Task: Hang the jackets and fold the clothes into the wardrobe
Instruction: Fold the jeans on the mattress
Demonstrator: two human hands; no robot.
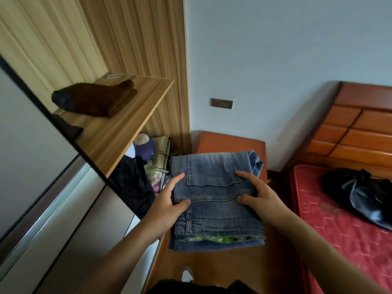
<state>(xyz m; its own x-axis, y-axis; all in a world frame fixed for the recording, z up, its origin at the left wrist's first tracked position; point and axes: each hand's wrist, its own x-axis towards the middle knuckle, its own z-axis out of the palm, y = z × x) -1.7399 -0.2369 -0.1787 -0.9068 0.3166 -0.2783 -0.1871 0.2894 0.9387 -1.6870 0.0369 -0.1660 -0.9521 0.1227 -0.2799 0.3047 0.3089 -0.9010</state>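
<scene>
I carry a folded pair of blue jeans [214, 187] in front of me, with a green patterned garment [220, 239] sandwiched under its top fold. My left hand [167, 205] grips the stack's left edge, thumb on top. My right hand [262, 195] grips the right edge the same way. The open wardrobe's wooden shelf [127, 128] is at the upper left and bears a folded brown garment [99, 99]. Below that shelf lie dark clothes [133, 185] and a floral bag [160, 164].
The wardrobe's sliding door [42, 187] fills the left side. An orange-brown nightstand [229, 143] stands behind the jeans against the pale wall. At the right is a bed with a red mattress [343, 225], a wooden headboard [360, 128], and a black jacket [358, 194] lying on it.
</scene>
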